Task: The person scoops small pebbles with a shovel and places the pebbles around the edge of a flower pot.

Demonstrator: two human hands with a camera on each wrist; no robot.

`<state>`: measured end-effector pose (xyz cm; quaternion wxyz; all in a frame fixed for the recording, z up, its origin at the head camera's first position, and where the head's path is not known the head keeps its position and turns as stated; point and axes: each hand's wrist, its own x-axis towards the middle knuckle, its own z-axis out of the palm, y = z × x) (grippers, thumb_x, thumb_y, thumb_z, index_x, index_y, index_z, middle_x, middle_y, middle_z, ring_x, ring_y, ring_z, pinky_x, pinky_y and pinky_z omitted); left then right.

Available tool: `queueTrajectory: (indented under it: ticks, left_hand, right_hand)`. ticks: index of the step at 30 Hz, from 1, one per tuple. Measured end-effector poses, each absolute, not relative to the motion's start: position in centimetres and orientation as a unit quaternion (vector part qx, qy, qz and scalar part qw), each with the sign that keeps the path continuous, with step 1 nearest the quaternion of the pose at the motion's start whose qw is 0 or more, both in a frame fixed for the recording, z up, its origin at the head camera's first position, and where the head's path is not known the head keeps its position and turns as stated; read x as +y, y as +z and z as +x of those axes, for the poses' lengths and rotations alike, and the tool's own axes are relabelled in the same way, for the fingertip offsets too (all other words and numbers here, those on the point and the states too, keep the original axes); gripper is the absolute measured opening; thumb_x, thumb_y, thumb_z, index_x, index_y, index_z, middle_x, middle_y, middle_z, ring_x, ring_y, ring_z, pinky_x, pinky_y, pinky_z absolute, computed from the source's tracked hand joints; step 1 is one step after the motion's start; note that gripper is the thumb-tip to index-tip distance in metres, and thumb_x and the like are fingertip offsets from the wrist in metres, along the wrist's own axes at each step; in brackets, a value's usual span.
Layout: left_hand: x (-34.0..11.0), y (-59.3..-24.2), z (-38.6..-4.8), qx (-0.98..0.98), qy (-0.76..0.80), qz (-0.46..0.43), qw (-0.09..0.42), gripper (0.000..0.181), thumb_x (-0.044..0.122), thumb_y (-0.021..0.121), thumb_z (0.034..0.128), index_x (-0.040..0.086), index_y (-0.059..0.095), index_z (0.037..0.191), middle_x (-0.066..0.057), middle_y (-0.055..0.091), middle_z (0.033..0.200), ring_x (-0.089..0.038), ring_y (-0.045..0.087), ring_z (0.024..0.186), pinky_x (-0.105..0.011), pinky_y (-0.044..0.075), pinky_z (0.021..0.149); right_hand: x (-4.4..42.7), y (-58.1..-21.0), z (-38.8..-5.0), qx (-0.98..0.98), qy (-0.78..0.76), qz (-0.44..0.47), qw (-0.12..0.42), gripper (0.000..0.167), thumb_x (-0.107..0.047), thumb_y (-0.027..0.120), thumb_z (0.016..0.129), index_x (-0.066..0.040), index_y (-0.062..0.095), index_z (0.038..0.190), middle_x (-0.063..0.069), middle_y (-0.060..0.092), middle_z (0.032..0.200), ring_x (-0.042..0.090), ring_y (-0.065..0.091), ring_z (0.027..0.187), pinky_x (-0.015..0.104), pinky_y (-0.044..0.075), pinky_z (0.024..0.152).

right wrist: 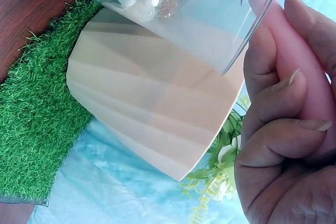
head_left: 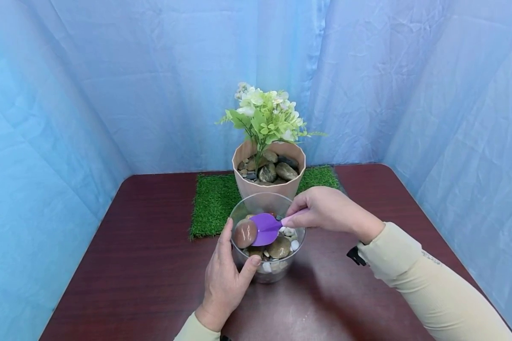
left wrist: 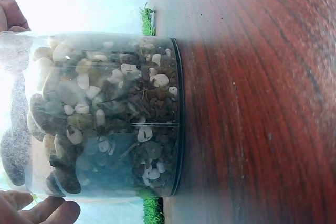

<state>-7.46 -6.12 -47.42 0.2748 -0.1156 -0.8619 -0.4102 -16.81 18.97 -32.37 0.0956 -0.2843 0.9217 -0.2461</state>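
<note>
My right hand [head_left: 328, 210] grips the pink handle [right wrist: 296, 61] of a small shovel with a purple blade [head_left: 265, 229]. The blade lies over the mouth of a clear round container [head_left: 267, 279], and a smooth brown stone [head_left: 245, 233] rests at its tip, near the container's left rim. Inside the container are larger stones [head_left: 278, 247], white pebbles [left wrist: 159, 80] and dark gravel low down. My left hand [head_left: 226, 279] holds the container's left side, with its thumb by the front rim; its fingers [left wrist: 63, 216] touch the wall.
Right behind the container stands a beige faceted pot [right wrist: 142, 87] holding stones [head_left: 286, 171] and an artificial plant with white flowers [head_left: 266, 113]. An artificial grass mat [head_left: 211, 203] lies beneath it on the dark red-brown table [head_left: 145, 265]. Blue curtains [head_left: 175, 85] surround the table.
</note>
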Motion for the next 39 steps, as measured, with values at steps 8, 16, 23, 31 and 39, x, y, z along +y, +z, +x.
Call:
queueTrajectory:
  ticks: [8,16,23,31,39]
  left_hand:
    - [-6.1,-47.2,-7.4,-0.861,-0.413,-0.115,0.273,0.092,0.053,0.071,0.0945,0.012,0.028,0.166,-0.011,0.044,0.163,-0.028,0.051,0.144,-0.052,0.051,0.106]
    - [-6.1,-47.2,-7.3,-0.863,-0.412,-0.111,0.270,0.094,0.049,0.074,0.0924,0.013,0.028,0.166,-0.010,0.044,0.163,-0.028,0.051,0.144,-0.052,0.051,0.105]
    - [-6.1,-47.3,-7.4,-0.864,-0.406,-0.112,0.277,0.094,0.045,0.077,0.0905,0.011,0.030,0.165,-0.012,0.046,0.162,-0.030,0.053,0.142,-0.052,0.052,0.104]
    - [-6.1,-47.4,-7.4,-0.863,-0.406,-0.113,0.278,0.093,0.049,0.073,0.0930,0.010,0.030,0.165,-0.012,0.046,0.162,-0.029,0.052,0.143,-0.053,0.051,0.105]
    - [-6.1,-47.3,-7.3,-0.863,-0.412,-0.112,0.272,0.094,0.046,0.075,0.0922,0.013,0.028,0.166,-0.010,0.045,0.163,-0.027,0.051,0.144,-0.053,0.050,0.106]
  right_hand:
    - [19.5,-32.5,-16.9,0.912,-0.284,-0.271,0.121,0.007,-0.045,0.079,0.092,-0.038,0.082,0.090,-0.015,0.068,0.072,0.011,0.058,0.062,0.031,0.049,0.055]
    - [20.0,-32.9,-16.9,0.914,-0.289,-0.259,0.121,0.007,-0.048,0.079,0.091,-0.041,0.081,0.091,-0.014,0.068,0.072,0.011,0.056,0.063,0.030,0.047,0.056]
    - [20.3,-33.1,-16.9,0.911,-0.299,-0.260,0.116,0.007,-0.047,0.080,0.091,-0.040,0.081,0.091,-0.015,0.069,0.073,0.010,0.057,0.065,0.029,0.047,0.056]
    - [20.7,-33.0,-16.8,0.910,-0.310,-0.247,0.119,0.009,-0.047,0.080,0.090,-0.039,0.081,0.093,-0.013,0.070,0.075,0.011,0.056,0.063,0.029,0.047,0.054]
    - [21.6,-32.7,-16.8,0.917,-0.308,-0.226,0.113,0.011,-0.052,0.080,0.089,-0.042,0.081,0.093,-0.018,0.074,0.083,0.012,0.062,0.072,0.031,0.052,0.063]
